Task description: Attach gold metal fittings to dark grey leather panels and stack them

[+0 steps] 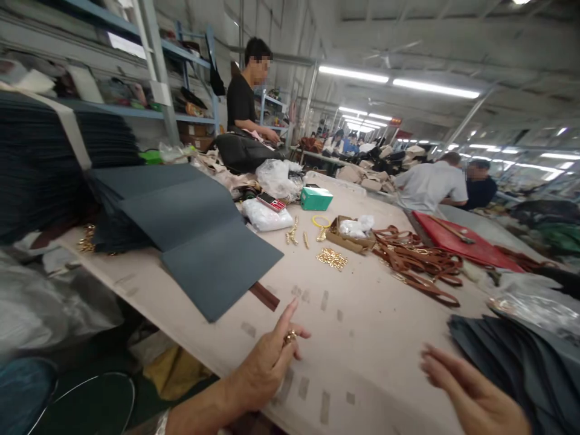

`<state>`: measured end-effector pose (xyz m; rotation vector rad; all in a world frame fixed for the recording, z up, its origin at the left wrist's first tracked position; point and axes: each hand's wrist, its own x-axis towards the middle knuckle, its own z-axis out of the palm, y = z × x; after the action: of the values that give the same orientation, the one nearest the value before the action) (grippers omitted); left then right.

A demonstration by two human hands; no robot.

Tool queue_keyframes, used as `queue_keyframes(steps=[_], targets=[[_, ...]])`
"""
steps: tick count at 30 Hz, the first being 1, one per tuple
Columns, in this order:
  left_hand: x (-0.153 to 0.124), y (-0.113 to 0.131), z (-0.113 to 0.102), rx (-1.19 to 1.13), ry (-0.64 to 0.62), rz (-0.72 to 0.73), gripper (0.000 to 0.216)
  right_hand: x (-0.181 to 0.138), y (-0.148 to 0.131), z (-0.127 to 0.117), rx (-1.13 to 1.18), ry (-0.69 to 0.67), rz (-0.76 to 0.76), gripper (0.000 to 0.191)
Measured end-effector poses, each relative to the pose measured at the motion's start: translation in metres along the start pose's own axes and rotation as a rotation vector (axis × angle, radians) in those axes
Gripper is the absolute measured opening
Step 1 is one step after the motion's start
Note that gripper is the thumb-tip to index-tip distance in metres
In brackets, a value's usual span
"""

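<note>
Pinching a small gold ring (pixel 290 336) between thumb and fingers, the left hand (pixel 272 359) rests at the near edge of the work table (pixel 362 338), index raised. Right hand (pixel 471 393) hovers with fingers loose, holding nothing, just beside a stack of dark grey leather panels (pixel 521 356). Looks like a hardware-fitting step; the next move likely calls for a strap or panel to mate with the ring. Further out: gold fittings (pixel 331 258), brown straps (pixel 417 263), an unfolded grey sheet (pixel 194 229), green box (pixel 316 198). A co-worker (pixel 242 96) stands at the far end.
</note>
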<state>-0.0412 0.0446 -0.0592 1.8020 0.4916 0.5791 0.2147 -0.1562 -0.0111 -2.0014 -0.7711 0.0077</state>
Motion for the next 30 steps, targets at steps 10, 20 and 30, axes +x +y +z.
queue_keyframes(steps=[10, 20, 30], targets=[[-0.009, -0.001, -0.019, 0.02, -0.016, 0.192, 0.063, -0.052, -0.111, 0.154, 0.238, -0.527, -0.44, 0.024], [-0.006, -0.014, -0.025, 0.038, 0.065, 0.162, 0.067, -0.051, -0.109, 0.185, 0.239, -0.47, -0.337, 0.023], [0.001, -0.018, -0.038, 0.267, 0.112, 0.154, 0.061, -0.045, -0.105, 0.217, 0.306, -0.556, -0.113, 0.02]])
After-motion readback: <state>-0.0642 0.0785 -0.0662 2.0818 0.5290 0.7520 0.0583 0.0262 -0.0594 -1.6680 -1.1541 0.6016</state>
